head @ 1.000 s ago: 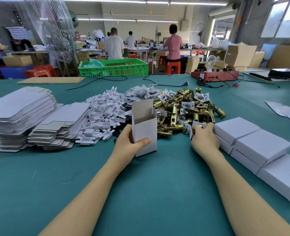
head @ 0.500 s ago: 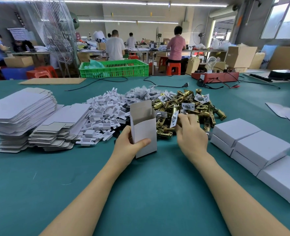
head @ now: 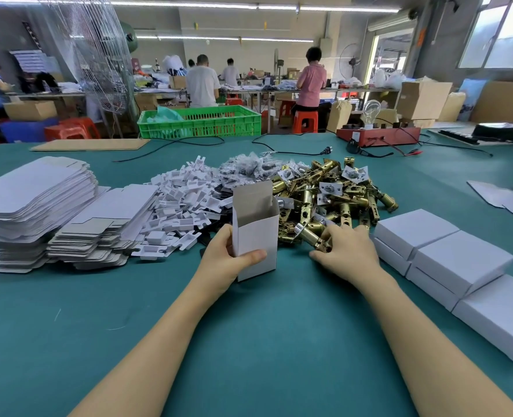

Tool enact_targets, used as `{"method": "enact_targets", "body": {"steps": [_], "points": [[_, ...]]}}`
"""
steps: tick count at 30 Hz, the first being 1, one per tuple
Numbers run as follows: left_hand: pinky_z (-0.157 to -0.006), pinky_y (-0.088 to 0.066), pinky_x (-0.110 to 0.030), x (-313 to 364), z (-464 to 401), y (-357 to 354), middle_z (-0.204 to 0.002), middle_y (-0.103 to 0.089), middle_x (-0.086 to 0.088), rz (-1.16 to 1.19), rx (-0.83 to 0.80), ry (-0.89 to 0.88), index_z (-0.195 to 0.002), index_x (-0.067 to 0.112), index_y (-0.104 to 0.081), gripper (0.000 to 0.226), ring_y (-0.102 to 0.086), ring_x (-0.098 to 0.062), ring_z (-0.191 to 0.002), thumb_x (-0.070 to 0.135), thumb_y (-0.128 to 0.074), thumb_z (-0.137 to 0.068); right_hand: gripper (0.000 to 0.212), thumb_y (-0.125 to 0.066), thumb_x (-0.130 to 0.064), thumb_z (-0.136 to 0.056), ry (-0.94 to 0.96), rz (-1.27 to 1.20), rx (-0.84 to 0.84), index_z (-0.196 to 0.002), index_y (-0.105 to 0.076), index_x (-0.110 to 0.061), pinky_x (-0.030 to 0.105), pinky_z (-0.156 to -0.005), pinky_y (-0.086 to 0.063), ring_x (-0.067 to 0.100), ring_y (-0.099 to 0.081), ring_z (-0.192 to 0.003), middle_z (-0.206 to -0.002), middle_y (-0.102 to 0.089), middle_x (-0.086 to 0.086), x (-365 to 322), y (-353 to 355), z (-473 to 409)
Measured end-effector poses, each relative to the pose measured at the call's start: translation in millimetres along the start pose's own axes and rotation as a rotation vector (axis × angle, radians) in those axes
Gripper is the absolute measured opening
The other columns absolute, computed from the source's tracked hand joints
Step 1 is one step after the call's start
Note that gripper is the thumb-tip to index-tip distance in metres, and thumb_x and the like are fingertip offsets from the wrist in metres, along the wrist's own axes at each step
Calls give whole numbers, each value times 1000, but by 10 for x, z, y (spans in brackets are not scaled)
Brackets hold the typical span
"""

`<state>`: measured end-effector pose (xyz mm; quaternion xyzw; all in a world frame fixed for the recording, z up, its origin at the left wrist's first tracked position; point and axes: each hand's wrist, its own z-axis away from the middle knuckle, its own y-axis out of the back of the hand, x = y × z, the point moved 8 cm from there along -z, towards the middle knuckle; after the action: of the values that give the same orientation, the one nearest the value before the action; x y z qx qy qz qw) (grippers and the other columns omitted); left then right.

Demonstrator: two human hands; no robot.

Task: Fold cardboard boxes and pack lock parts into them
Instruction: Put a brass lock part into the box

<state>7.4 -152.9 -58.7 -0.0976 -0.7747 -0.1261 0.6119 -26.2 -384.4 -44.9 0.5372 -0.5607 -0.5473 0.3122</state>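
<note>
Between the thumb and fingers of the left hand an upright open white box is gripped. Just right of it, a brass latch is pinched by the right hand at the lock-part pile.

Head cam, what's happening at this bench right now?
A person is packing lock parts. The left hand grips an upright white box, top flap open, standing on the green table. The right hand is picking a brass latch from the near edge of the brass pile; nothing is in the box that I can see. Flat box blanks sit left, closed boxes right.
</note>
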Motion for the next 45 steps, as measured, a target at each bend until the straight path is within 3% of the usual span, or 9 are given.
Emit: {"method": "enact_targets", "body": {"steps": [3,8,11,14,18,22,29,37,45], "points": [[-76,-51,-15,9,-2,-22,-110,-71,6,28,-25,-21,-119,24,-62,49,-66,-7,-101,8,-82,-77,32,-70,-37,-82,-20,-232,-11,-106,-63,-17,32,-72,-41,26,-50,-100,-96,-61,2,79,14,4],[-76,-53,-19,8,-22,-21,-104,-73,12,33,-9,-18,-110,31,-66,45,-68,-9,-99,20,-84,-69,23,-79,-35,-75,-50,-746,204,-85,-70,-17,18,-60,-40,6,-54,-66,-72,-62,-8,137,240,15],[-78,-55,-21,11,-21,-15,-103,-74,12,28,6,-19,-106,32,-67,45,-68,-8,-97,22,-84,-66,39,-76,-43,-77,-106,-907,349,-69,-62,-7,35,-60,-43,17,-50,-57,-58,-57,3,222,341,30],[-74,-52,-17,23,-1,-26,-101,-73,15,7,-7,-33,-105,34,-67,42,-68,-5,-95,11,-84,-74,46,-71,-43,-81,-210,-996,431,-67,-56,-2,36,-60,-44,26,-54,-60,-59,-60,9,305,332,81],[-73,-51,-15,68,23,-103,-101,-72,14,-9,-26,-49,-108,32,-66,45,-66,-5,-95,24,-82,-66,19,-69,-25,-87,-283,-1655,326,-76,-62,-11,19,-42,-41,9,-49,-50,-54,-58,-4,269,340,56],[-74,-53,-19,73,20,-117,-99,-72,14,-7,-25,-45,-104,33,-66,43,-67,-6,-94,25,-80,-65,21,-69,-27,-84,-196,-2121,109,-66,-70,-18,17,-43,-42,7,-51,-50,-61,-60,-1,-85,465,90],[-69,-50,-13,73,68,-211,-97,-73,16,-10,-83,-36,-107,34,-65,43,-68,-1,-89,18,-81,-71,15,-70,-27,-75,102,-1880,10,-72,-66,-14,18,-46,-43,10,-53,-53,-65,-61,3,-601,683,229],[-67,-48,-8,64,58,-198,-96,-72,20,-35,-85,-43,-106,38,-64,45,-66,4,-86,6,-79,-78,13,-70,-24,-84,79,-1599,109,-79,-67,-12,21,-53,-48,10,-58,-58,-64,-64,-1,-504,642,228],[-70,-49,-11,74,59,-198,-98,-72,18,-45,-79,-31,-109,36,-64,45,-67,1,-90,21,-79,-69,14,-67,-24,-89,141,-1439,225,-78,-64,-16,18,-52,-47,5,-58,-58,-61,-63,-10,-503,714,228]]}}
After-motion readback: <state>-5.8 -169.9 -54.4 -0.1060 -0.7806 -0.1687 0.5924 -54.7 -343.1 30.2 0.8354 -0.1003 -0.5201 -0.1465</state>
